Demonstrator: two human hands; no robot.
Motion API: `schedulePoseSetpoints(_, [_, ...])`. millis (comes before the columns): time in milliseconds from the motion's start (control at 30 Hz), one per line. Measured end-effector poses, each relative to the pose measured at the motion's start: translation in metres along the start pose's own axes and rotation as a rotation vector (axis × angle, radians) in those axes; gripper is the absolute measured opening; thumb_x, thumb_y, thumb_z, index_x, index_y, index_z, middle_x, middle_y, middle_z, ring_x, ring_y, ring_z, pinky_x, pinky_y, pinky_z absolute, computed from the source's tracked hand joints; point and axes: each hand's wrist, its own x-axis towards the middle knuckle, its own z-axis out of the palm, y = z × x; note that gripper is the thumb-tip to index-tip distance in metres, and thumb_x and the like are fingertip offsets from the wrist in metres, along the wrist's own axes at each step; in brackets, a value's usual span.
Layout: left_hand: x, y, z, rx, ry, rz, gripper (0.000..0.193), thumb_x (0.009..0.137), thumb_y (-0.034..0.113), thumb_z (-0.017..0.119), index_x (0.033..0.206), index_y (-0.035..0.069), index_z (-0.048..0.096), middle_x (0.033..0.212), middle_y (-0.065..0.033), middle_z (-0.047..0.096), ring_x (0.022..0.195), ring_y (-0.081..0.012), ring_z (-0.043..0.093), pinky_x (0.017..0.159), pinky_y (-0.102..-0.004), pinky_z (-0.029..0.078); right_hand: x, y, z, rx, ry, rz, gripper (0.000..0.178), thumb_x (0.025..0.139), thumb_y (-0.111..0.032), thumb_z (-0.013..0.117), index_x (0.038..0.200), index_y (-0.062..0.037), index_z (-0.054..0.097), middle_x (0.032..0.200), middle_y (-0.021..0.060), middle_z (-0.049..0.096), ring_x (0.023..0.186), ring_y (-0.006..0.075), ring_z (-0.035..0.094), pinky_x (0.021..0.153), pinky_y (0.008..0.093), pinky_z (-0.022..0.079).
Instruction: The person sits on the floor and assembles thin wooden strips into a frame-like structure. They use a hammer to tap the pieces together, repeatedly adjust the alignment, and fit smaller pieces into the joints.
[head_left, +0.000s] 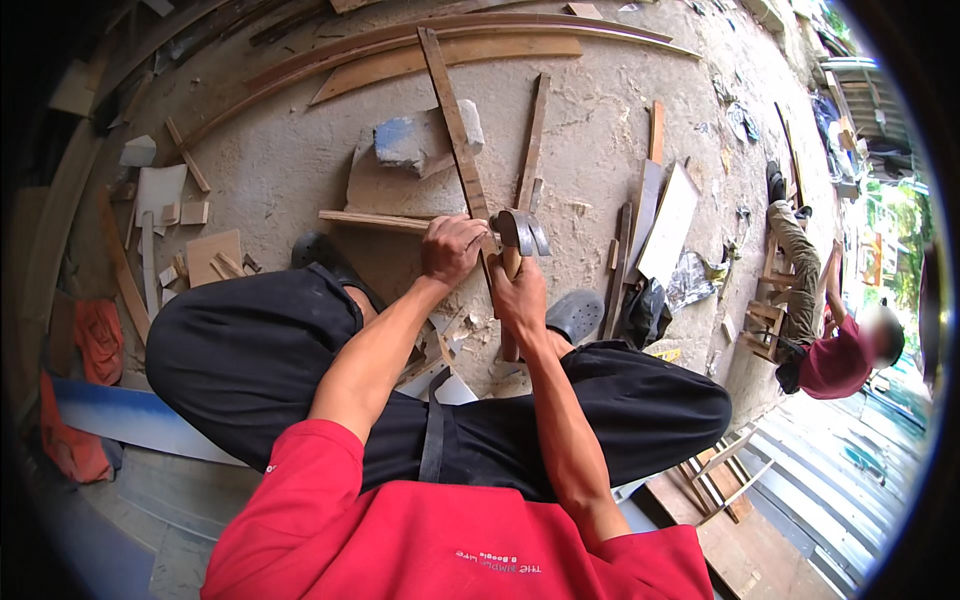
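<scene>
Presently, a claw hammer [520, 233] is held close below its head by the right hand [522, 295], whose fingers are closed around the handle. A long wooden strip [455, 120] is touched near its closer end by the left hand [452, 248]; its fingers are curled in, though whether the wood or something small is pinched by them cannot be told. Farther out, the strip is seen passing over a pale, blue-patched block [400, 143], and a second strip [533, 140] is seen to its right
</scene>
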Motion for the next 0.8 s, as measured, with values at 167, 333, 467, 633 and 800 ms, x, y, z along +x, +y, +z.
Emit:
schedulePoseSetpoints(167, [0.005, 0.002, 0.005, -0.018, 0.043, -0.041, 0.010, 0.083, 0.020, 0.069, 0.089, 0.012, 0.071, 0.095, -0.0007, 0.072, 0.097, -0.0226, 0.066, 0.090, -0.0399, 0.045, 0.003, 0.001, -0.004, 0.101, -0.009, 0.042, 0.025, 0.088, -0.018, 0.062, 0.106, -0.0012, 0.059, 0.089, 0.0267, 0.065, 0.085, 0.0443, 0.064, 0.073, 0.0449, 0.050])
schedulePoseSetpoints(333, [0.001, 0.003, 0.002, 0.007, 0.058, -0.038, 0.009, 0.082, 0.021, 0.069, 0.087, 0.013, 0.071, 0.094, 0.0010, 0.072, 0.094, -0.0204, 0.065, 0.088, -0.0380, 0.044, 0.000, 0.011, -0.002, 0.035, -0.015, 0.026, 0.025, 0.089, -0.020, 0.061, 0.104, -0.0008, 0.058, 0.089, 0.0287, 0.064, 0.086, 0.0469, 0.063, 0.073, 0.0469, 0.049])
schedulePoseSetpoints(467, [-0.002, 0.000, 0.005, 0.042, 0.047, -0.025, 0.010, 0.082, 0.021, 0.069, 0.088, 0.014, 0.071, 0.096, 0.0019, 0.072, 0.095, -0.0198, 0.065, 0.088, -0.0378, 0.044, 0.004, 0.000, -0.001, 0.025, 0.037, -0.080, 0.025, 0.088, -0.020, 0.061, 0.104, -0.0006, 0.058, 0.090, 0.0300, 0.064, 0.088, 0.0485, 0.062, 0.073, 0.0491, 0.049])
schedulePoseSetpoints(633, [0.000, 0.001, 0.003, 0.056, 0.025, -0.009, 0.010, 0.081, 0.021, 0.070, 0.088, 0.014, 0.070, 0.096, 0.0010, 0.072, 0.096, -0.0203, 0.065, 0.088, -0.0383, 0.044, 0.006, 0.008, 0.006, -0.061, -0.015, -0.056, 0.024, 0.088, -0.018, 0.059, 0.105, -0.0007, 0.058, 0.089, 0.0311, 0.063, 0.088, 0.0501, 0.061, 0.072, 0.0506, 0.049])
schedulePoseSetpoints(800, [0.000, 0.000, 0.002, 0.043, 0.037, -0.005, 0.010, 0.079, 0.019, 0.072, 0.087, 0.013, 0.070, 0.095, 0.0002, 0.072, 0.097, -0.0207, 0.065, 0.089, -0.0390, 0.044, 0.007, 0.004, 0.006, 0.058, 0.040, -0.167, 0.022, 0.088, -0.015, 0.058, 0.105, -0.0010, 0.058, 0.083, 0.0324, 0.062, 0.084, 0.0505, 0.061, 0.070, 0.0508, 0.050])
